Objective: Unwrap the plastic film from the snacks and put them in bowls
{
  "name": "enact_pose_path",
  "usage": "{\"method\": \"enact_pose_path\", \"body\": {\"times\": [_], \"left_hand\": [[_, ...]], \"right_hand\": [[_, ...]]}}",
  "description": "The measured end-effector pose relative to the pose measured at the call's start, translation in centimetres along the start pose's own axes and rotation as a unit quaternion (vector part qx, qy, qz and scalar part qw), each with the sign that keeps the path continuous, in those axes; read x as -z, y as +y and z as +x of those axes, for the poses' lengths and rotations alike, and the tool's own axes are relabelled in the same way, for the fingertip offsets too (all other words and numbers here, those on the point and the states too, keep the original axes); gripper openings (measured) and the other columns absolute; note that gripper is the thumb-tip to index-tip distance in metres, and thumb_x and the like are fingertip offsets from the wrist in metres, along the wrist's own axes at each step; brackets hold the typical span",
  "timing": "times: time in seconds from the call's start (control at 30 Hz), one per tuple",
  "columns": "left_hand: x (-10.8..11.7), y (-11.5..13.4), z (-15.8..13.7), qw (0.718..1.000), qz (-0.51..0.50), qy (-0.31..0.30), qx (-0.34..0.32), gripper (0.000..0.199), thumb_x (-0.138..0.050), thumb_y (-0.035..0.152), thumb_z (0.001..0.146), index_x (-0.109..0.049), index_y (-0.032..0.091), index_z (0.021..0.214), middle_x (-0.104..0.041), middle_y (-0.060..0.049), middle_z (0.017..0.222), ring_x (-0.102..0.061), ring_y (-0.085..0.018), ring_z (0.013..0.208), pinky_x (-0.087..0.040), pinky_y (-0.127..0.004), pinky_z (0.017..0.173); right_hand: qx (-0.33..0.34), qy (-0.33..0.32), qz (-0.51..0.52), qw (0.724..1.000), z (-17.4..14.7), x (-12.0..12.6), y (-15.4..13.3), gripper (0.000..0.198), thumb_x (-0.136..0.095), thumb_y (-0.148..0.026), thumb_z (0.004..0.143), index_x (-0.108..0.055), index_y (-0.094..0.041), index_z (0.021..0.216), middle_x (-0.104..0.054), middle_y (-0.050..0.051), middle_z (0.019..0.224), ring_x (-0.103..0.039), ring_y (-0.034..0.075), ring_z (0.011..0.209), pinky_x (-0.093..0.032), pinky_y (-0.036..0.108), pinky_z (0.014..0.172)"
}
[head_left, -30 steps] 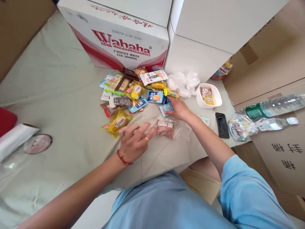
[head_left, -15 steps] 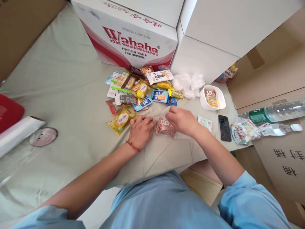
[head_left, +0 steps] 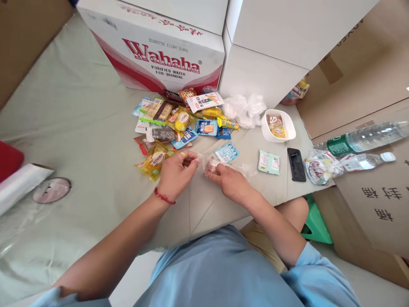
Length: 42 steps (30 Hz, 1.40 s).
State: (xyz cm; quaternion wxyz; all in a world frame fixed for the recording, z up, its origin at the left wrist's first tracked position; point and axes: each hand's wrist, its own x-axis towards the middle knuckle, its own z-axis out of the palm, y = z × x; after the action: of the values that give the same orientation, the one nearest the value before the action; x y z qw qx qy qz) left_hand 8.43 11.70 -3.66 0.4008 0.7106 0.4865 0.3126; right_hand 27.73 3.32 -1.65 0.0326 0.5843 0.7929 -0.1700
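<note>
A brown snack packet point(head_left: 210, 166) with a white label lies on the cloth, inside or under clear plastic film. My right hand point(head_left: 231, 182) has its fingers closed over the packet and hides much of it. To the left, my left hand point(head_left: 179, 171) pinches a thin edge of the clear plastic point(head_left: 200, 158) between thumb and fingertips. Beside its wrist sits a yellow-wrapped snack point(head_left: 156, 160). A blue-and-white packet point(head_left: 226, 152) rests just beyond my right hand, and a pale green packet point(head_left: 269, 162) lies farther right.
Behind my hands is a pile of snacks point(head_left: 179, 117) against a Wahaha carton point(head_left: 159, 59). Crumpled clear bags point(head_left: 246, 108) adjoin a white bowl point(head_left: 293, 128) holding two packets. A phone point(head_left: 296, 164) and water bottles point(head_left: 367, 140) are at right, a plastic roll point(head_left: 24, 181) at left.
My left hand has lifted from lying flat into a pinch on the plastic. My right hand has come down onto the brown packet. The blue-and-white packet beyond it now shows.
</note>
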Motion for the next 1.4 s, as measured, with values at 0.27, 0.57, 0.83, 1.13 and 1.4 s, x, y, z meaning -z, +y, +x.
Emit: {"method": "enact_pose_path", "body": {"times": [0.27, 0.57, 0.83, 1.13, 1.4], "left_hand": [[-5.2, 0.8, -1.4, 0.967, 0.066, -0.091, -0.227, 0.027, -0.047, 0.023, 0.098, -0.073, 0.021, 0.103, -0.077, -0.01, 0.114, -0.067, -0.025, 0.117, -0.05, -0.044, 0.098], [-6.3, -0.6, -2.4, 0.919, 0.202, -0.049, -0.334, 0.029, -0.053, 0.013, 0.096, -0.075, 0.021, 0.112, -0.077, -0.007, 0.121, -0.06, -0.027, 0.128, -0.041, -0.047, 0.103], [-6.5, -0.2, -2.8, 0.903, 0.247, 0.019, -0.35, 0.023, -0.057, 0.014, 0.097, -0.075, 0.023, 0.107, -0.079, -0.002, 0.119, -0.064, -0.024, 0.112, -0.038, -0.046, 0.089], [-5.0, -1.9, -1.4, 0.958, 0.055, 0.015, -0.28, 0.03, -0.049, 0.006, 0.084, -0.074, 0.021, 0.091, -0.078, -0.006, 0.099, -0.07, -0.02, 0.093, -0.054, -0.037, 0.086], [-4.3, -2.8, 0.6, 0.971, -0.025, 0.173, -0.165, 0.023, -0.051, 0.007, 0.082, -0.068, 0.021, 0.083, -0.071, -0.002, 0.088, -0.069, -0.018, 0.084, -0.055, -0.032, 0.081]], "right_hand": [[0.083, 0.125, 0.171, 0.974, -4.3, -2.2, 1.0, 0.036, -0.052, -0.016, 0.096, -0.068, -0.021, 0.128, -0.058, 0.015, 0.139, -0.055, 0.028, 0.127, -0.05, 0.046, 0.105], [-0.294, 0.336, 0.136, 0.884, -5.6, -3.8, 5.0, 0.04, -0.059, -0.047, 0.097, -0.069, -0.019, 0.122, -0.064, 0.018, 0.125, -0.058, 0.033, 0.12, -0.05, 0.052, 0.103], [-0.235, 0.227, 0.275, 0.904, -3.9, -0.3, 3.3, 0.015, -0.057, -0.038, 0.096, -0.063, -0.025, 0.092, -0.066, -0.001, 0.077, -0.062, 0.019, 0.072, -0.051, 0.032, 0.072], [-0.147, 0.18, 0.109, 0.967, 4.0, 0.1, -0.4, 0.027, -0.046, -0.028, 0.106, -0.07, -0.019, 0.098, -0.064, 0.009, 0.099, -0.059, 0.023, 0.097, -0.045, 0.035, 0.09], [-0.159, 0.165, -0.008, 0.973, 2.6, -1.5, -2.5, 0.047, -0.07, -0.044, 0.094, -0.063, -0.02, 0.133, -0.061, 0.015, 0.12, -0.05, 0.033, 0.109, -0.048, 0.045, 0.089]]}}
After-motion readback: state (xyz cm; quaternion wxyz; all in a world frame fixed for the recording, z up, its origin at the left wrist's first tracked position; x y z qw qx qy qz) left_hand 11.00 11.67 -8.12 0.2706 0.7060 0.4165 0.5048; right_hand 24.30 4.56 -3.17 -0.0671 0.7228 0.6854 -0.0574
